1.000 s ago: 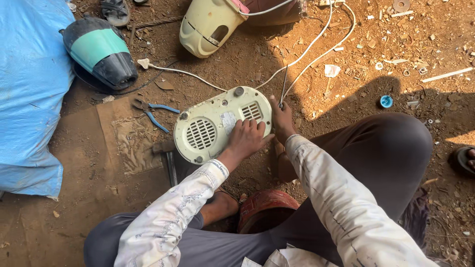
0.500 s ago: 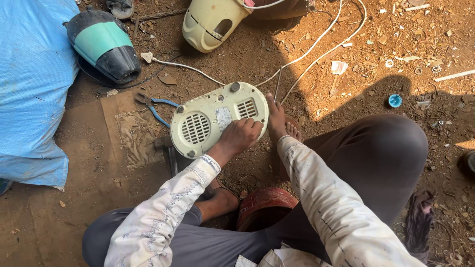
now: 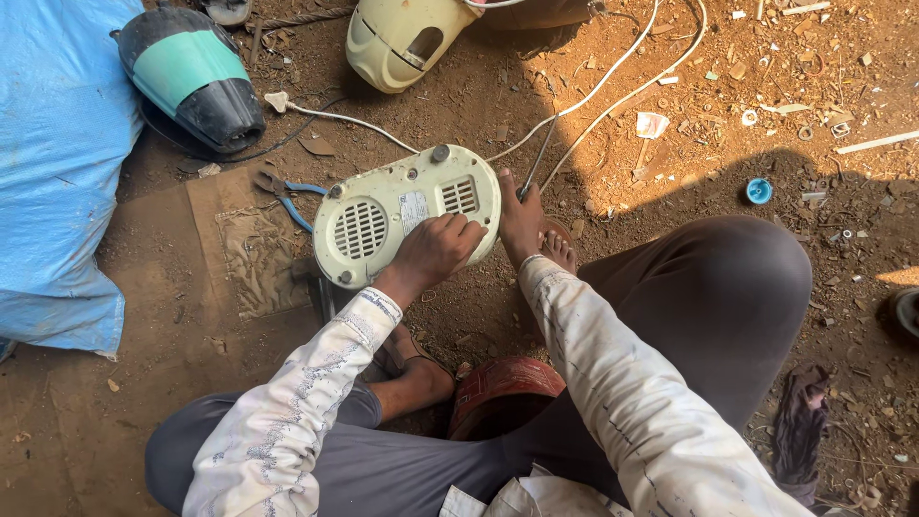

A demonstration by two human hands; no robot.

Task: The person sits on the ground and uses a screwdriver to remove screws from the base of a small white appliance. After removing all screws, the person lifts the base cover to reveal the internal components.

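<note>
Dirt ground strewn with scrap. Cream appliance casing [image 3: 407,213] laid flat by bare foot [image 3: 558,251], pressed steady by left hand [image 3: 436,251], fingers spread. Right hand [image 3: 522,222] closed on screwdriver [image 3: 532,168] at casing's right edge. Blue-handled pliers [image 3: 287,194] left of casing.

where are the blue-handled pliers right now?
Head view, left of centre: the blue-handled pliers lie on the dirt just left of the cream appliance base, below the green-banded black appliance.

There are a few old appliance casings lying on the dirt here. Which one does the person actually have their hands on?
The flat cream casing with round vent grilles: the left hand rests on it, the right hand at its edge. The cream jug-shaped shell and green-and-black one lie untouched.
</note>
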